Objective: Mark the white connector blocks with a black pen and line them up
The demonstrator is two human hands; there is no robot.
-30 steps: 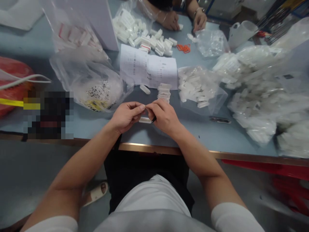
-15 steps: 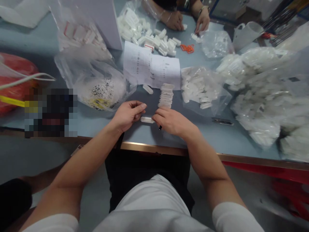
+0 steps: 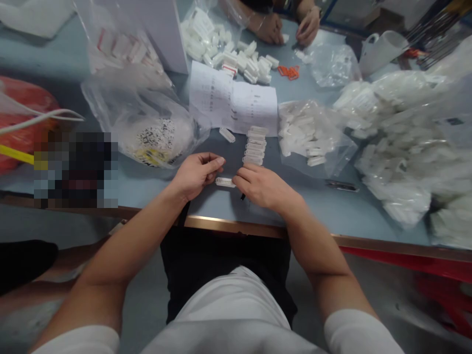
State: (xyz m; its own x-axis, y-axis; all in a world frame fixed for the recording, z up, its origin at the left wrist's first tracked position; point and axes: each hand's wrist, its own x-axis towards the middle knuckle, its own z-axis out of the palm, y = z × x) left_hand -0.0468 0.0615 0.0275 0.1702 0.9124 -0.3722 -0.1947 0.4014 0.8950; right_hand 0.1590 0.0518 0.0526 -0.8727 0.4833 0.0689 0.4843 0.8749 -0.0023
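A small white slotted plastic piece [image 3: 224, 182] lies flat on the table between my hands. My left hand [image 3: 199, 173] is closed just beyond its left end, thumb and forefinger pressed together; whatever they pinch is too small to make out. My right hand [image 3: 260, 184] has its fingers curled over the piece's right end. A short black tip [image 3: 242, 196] pokes out below that hand; the rest is hidden. Directly behind my right fingers is a neat column of similar white pieces [image 3: 255, 144]. One loose white piece [image 3: 227, 135] rests to the left of that column.
Printed sheets [image 3: 254, 105] lie ahead. Clear bags of small parts [image 3: 155, 137] and white pieces [image 3: 302, 130] flank them. A dark slim tool [image 3: 342, 185] lies at right. Across the table, a co-worker's hands [image 3: 271, 29] handle white parts near orange pieces [image 3: 288, 73].
My hands and the white piece between them have barely moved. Across the table, the co-worker's hand at right has lifted slightly away from the white parts.
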